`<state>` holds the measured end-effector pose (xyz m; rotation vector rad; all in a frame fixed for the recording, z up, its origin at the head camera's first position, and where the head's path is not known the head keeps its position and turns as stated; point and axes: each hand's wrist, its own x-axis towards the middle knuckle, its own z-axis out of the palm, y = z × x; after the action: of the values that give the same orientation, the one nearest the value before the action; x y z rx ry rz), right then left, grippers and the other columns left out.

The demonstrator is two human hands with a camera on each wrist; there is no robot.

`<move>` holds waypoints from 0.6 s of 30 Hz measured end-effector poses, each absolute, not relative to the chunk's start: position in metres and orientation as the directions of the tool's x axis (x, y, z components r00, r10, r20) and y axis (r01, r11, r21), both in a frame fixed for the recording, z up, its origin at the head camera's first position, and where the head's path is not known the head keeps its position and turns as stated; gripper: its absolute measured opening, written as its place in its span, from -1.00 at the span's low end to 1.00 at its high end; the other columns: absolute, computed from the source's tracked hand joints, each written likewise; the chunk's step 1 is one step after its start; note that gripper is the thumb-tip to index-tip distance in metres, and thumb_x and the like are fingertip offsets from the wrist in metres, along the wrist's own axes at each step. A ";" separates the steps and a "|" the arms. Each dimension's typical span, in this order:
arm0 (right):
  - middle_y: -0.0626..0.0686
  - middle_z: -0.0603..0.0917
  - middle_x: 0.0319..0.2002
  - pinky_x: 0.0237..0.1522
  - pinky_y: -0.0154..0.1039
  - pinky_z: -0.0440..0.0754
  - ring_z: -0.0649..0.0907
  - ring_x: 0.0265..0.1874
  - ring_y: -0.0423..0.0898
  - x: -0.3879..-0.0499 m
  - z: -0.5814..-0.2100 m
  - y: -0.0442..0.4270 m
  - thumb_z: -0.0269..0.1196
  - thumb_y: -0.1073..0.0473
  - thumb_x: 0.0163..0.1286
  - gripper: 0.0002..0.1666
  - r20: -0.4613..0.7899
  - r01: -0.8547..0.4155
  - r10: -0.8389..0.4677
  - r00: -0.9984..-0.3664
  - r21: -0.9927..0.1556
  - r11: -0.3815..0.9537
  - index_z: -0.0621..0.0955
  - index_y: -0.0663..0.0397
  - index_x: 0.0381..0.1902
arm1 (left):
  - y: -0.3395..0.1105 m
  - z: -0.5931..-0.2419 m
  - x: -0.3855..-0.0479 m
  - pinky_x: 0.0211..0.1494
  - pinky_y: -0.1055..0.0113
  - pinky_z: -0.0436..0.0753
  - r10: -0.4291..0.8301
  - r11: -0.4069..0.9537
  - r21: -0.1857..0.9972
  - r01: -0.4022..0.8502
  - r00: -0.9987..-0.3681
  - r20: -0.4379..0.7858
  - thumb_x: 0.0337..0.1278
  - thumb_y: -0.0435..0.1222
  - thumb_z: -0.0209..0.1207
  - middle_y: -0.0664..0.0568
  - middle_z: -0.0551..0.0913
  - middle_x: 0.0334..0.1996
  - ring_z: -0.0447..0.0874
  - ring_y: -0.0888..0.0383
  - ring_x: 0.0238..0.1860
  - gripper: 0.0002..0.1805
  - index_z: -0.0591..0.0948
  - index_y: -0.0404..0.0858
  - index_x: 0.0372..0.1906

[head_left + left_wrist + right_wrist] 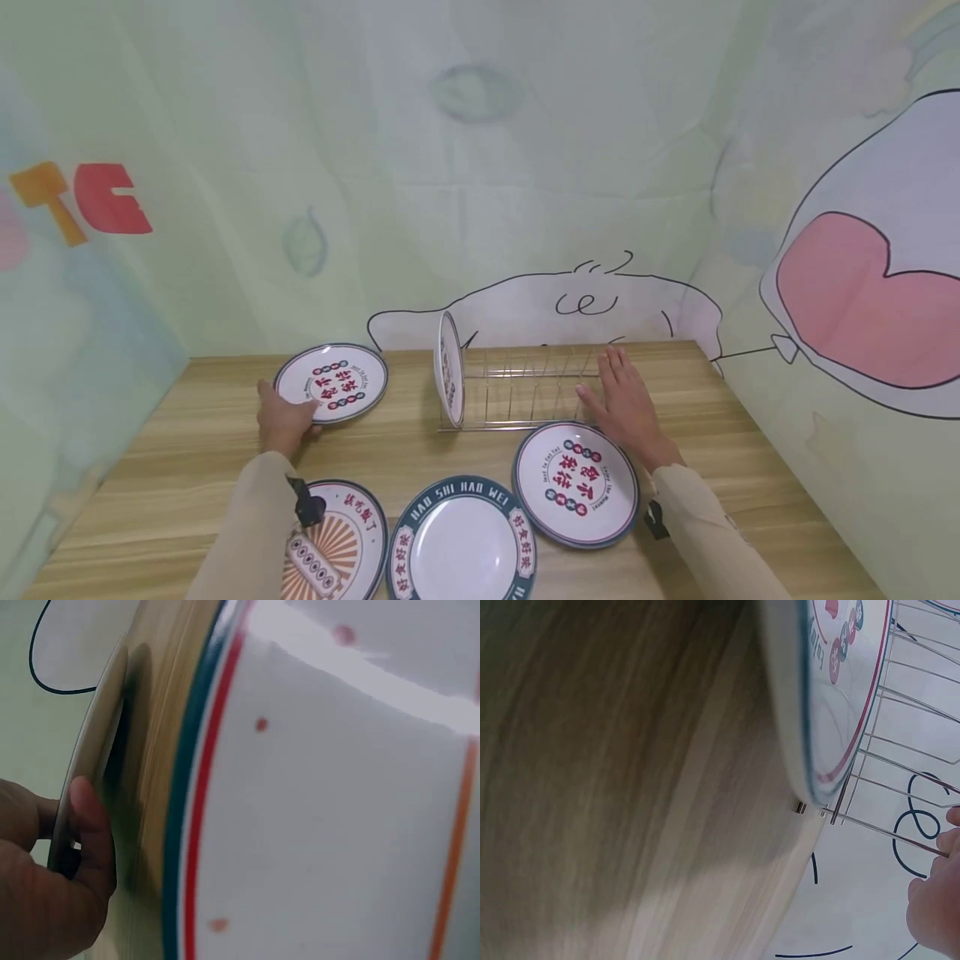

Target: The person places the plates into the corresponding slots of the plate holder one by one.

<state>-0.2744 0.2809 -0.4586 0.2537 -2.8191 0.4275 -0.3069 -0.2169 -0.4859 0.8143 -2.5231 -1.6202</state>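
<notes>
Head view: on a wooden table [405,454], a wire rack [489,428] stands near the back, before a cartoon-printed cloth [480,208]. Left of the rack, the left hand [285,418] grips the near-left edge of the held plate [333,383], which is white with red and blue print. At the rack's left end the standing plate [449,371] is on edge. At its right end the right hand [628,412] rests, fingers straight, thumb apart, no plate held. In front of the rack lie the sunburst plate [345,542] to the left, the teal-rimmed plate [465,554] in the middle, and the right plate [576,483], nearest its right half. Left wrist view: thumb and fingers pinch the held plate's edge; the sunburst plate looms close. Right wrist view: the fingertips touch the rack's wire, partly cut off; the right plate lies just beside the rack.
</notes>
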 end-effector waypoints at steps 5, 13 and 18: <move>0.39 0.04 0.55 0.58 0.18 -0.02 -0.01 0.57 0.31 -0.277 -0.461 0.282 0.04 -0.16 0.53 -0.08 0.311 -0.215 -0.134 -0.941 -0.242 0.946 0.10 0.44 0.50 | -0.219 -0.480 -0.307 0.35 -0.06 0.51 -0.456 0.370 0.849 -0.377 -0.870 -0.188 0.29 -0.44 0.05 -0.53 0.04 0.48 0.48 -0.33 0.23 0.00 -0.35 -0.26 0.59; 0.39 0.04 0.56 0.57 0.20 -0.02 0.00 0.57 0.32 -0.280 -0.462 0.281 0.03 -0.18 0.53 -0.08 0.312 -0.216 -0.132 -0.941 -0.253 0.943 0.12 0.44 0.50 | -0.228 -0.471 -0.310 0.60 -0.13 0.04 -0.484 0.384 0.851 -0.359 -0.863 -0.145 0.21 -0.45 -0.05 -0.47 0.02 0.52 0.07 -0.41 0.50 -0.10 -0.22 -0.37 0.58; 0.38 0.02 0.56 0.57 0.19 -0.04 -0.01 0.57 0.32 -0.280 -0.459 0.280 0.01 -0.20 0.53 -0.06 0.303 -0.211 -0.129 -0.944 -0.259 0.942 0.10 0.43 0.51 | -0.232 -0.464 -0.310 0.60 -0.12 0.06 -0.491 0.366 0.863 -0.348 -0.860 -0.139 0.21 -0.46 -0.09 -0.48 0.07 0.50 0.06 -0.39 0.51 -0.16 -0.15 -0.41 0.57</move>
<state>-0.2799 0.2797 -0.4594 0.2515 -2.8138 0.4198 -0.3102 -0.2319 -0.4636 0.7661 -2.4761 -1.5101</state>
